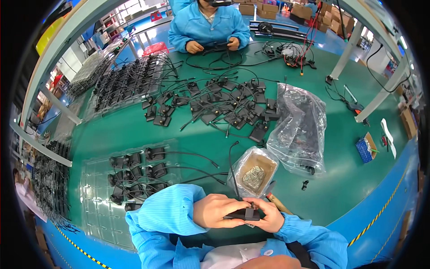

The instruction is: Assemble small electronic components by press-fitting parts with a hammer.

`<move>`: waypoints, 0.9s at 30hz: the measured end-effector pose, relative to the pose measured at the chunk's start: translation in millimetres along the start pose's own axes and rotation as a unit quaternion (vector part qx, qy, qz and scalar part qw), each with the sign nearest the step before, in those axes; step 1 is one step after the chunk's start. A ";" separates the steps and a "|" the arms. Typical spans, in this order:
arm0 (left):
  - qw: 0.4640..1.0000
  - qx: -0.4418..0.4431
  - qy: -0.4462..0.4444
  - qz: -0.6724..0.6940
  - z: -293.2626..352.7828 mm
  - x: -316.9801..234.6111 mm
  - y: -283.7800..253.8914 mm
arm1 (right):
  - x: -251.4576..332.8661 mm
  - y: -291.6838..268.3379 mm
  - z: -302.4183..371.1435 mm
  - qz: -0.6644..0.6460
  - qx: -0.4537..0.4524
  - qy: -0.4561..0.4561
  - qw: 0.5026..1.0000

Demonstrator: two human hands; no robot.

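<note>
Close to the table's near edge, both my hands hold a small black plastic unit with a cable [252,214]. My left hand [214,210] wraps its fingers over the unit's left part. On the other end, my right hand [268,217] grips it with thumb and fingers. A thin black cable [231,166] rises from near my fingers past the box's left side. Just beyond my hands stands a bag-lined box [246,161] with a heap of small metal pieces [254,177] in it. A tool with a wooden handle [278,204] lies by my right hand, partly hidden.
Left of my hands, a clear plastic tray [96,197] carries several black cabled units [156,170]. More units [210,103] are piled mid-table. A clear bag [300,130] of black parts and a blue box [366,149] lie right. A co-worker [209,27] handles a cable opposite.
</note>
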State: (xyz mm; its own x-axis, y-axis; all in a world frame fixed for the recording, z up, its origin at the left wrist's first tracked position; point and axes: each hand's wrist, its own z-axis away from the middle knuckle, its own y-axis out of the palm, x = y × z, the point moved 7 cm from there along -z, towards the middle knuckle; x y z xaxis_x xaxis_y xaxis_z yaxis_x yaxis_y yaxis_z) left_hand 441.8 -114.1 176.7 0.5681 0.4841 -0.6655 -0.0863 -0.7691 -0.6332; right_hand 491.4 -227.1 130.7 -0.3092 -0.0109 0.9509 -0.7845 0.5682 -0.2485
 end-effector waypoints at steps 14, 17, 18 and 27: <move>1.000 -0.010 -0.008 -0.006 6.3 6.9 2.5 | -7.4 2.1 -1.4 0.021 0.034 0.019 0.999; 1.000 -0.010 -0.008 -0.008 6.7 7.6 2.4 | -7.7 3.3 -1.8 0.017 0.036 0.026 0.999; 1.000 -0.008 -0.009 -0.007 6.6 8.0 2.6 | -7.6 3.6 -1.9 0.010 0.033 0.028 0.999; 1.000 -0.009 -0.006 -0.003 8.6 10.5 4.8 | -9.1 3.1 -2.3 0.018 0.029 0.024 0.999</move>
State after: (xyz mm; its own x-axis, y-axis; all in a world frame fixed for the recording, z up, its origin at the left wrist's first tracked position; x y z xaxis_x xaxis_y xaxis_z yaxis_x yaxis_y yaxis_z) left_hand 440.3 -109.1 163.3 0.5595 0.4938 -0.6657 -0.0682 -0.7730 -0.6307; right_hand 493.1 -223.4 121.8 -0.3132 0.0490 0.9484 -0.8036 0.5186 -0.2922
